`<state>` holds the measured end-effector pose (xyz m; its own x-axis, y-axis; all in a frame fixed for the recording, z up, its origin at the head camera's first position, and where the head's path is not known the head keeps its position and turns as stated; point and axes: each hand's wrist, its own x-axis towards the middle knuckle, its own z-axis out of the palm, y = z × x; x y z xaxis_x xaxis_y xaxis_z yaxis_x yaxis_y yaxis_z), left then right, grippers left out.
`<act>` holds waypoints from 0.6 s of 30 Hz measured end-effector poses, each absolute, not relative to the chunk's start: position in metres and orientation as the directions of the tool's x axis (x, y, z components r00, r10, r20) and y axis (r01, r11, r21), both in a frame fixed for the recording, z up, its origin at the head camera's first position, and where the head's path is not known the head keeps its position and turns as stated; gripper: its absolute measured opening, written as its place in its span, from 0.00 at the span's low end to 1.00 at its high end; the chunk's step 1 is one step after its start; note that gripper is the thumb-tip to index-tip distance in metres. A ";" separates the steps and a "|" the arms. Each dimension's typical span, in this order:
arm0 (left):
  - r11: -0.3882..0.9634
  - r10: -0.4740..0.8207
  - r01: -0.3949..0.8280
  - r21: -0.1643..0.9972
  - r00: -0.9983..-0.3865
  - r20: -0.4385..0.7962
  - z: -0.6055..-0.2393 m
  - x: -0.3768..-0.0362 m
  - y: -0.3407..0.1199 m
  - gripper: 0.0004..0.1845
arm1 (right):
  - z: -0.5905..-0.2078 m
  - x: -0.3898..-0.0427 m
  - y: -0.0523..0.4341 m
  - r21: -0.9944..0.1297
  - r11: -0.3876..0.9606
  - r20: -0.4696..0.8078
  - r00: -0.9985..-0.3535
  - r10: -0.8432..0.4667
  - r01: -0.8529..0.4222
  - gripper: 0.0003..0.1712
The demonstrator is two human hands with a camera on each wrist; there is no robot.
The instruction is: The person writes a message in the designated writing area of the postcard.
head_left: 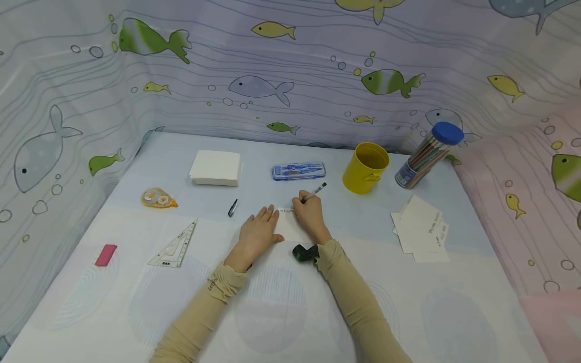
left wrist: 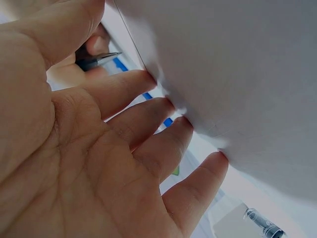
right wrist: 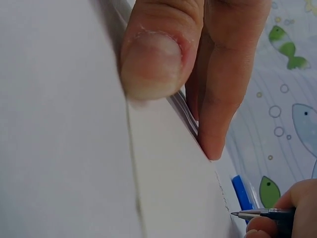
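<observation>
A small white sheet of paper (head_left: 292, 231) lies on the table, with a line of handwriting along its far edge. My right hand (head_left: 310, 214) pinches a pen (head_left: 316, 191) with a pale barrel and dark end. In the right wrist view the pen's metal tip (right wrist: 238, 213) is at the written line. My left hand (head_left: 257, 233) lies flat at the paper's left side, fingers extended and thumb out toward its near edge. The left wrist view shows its fingertips (left wrist: 179, 130) against the surface. A dark pen cap (head_left: 233, 207) lies left of this hand.
Behind are a stack of white paper (head_left: 215, 168), a blue geometry set case (head_left: 298, 171), a yellow cup (head_left: 360, 174) and a pencil tub (head_left: 424, 161). Written cards (head_left: 417, 227) lie right; correction tape (head_left: 159, 198), a set square (head_left: 175, 247) and a pink eraser (head_left: 106, 255) lie left.
</observation>
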<state>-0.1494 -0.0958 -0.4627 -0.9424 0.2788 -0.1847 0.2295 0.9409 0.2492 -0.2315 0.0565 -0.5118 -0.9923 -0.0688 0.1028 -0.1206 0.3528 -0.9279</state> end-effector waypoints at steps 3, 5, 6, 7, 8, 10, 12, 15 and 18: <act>0.942 0.278 0.228 0.247 -0.942 -0.187 -0.464 -0.150 -0.095 0.41 | -0.512 -0.231 0.057 -0.919 0.375 0.104 -0.992 -0.074 -0.125 0.20; 0.942 0.272 0.217 0.255 -0.940 -0.206 -0.463 -0.151 -0.094 0.40 | -0.512 -0.231 0.057 -0.915 0.382 0.105 -0.992 -0.075 -0.125 0.20; 0.943 0.272 0.217 0.254 -0.939 -0.208 -0.463 -0.151 -0.094 0.40 | -0.512 -0.231 0.057 -0.918 0.376 0.107 -0.992 -0.074 -0.127 0.20; 0.943 0.273 0.219 0.251 -0.940 -0.206 -0.463 -0.151 -0.094 0.40 | -0.512 -0.230 0.057 -0.919 0.373 0.107 -0.992 -0.072 -0.127 0.20; 0.943 0.274 0.220 0.248 -0.939 -0.207 -0.462 -0.151 -0.094 0.40 | -0.512 -0.230 0.057 -0.920 0.369 0.109 -0.991 -0.071 -0.128 0.20; 0.946 0.274 0.225 0.235 -0.939 -0.207 -0.462 -0.150 -0.094 0.40 | -0.512 -0.230 0.057 -0.922 0.363 0.114 -0.991 -0.068 -0.131 0.20; 0.947 0.273 0.226 0.231 -0.940 -0.203 -0.461 -0.150 -0.094 0.41 | -0.513 -0.231 0.057 -0.923 0.358 0.121 -0.990 -0.070 -0.139 0.20; 0.947 0.271 0.223 0.230 -0.942 -0.199 -0.460 -0.150 -0.094 0.41 | -0.513 -0.231 0.057 -0.920 0.366 0.123 -0.990 -0.071 -0.141 0.20; 0.947 0.270 0.222 0.232 -0.942 -0.199 -0.461 -0.150 -0.094 0.41 | -0.512 -0.231 0.057 -0.918 0.373 0.118 -0.991 -0.067 -0.135 0.20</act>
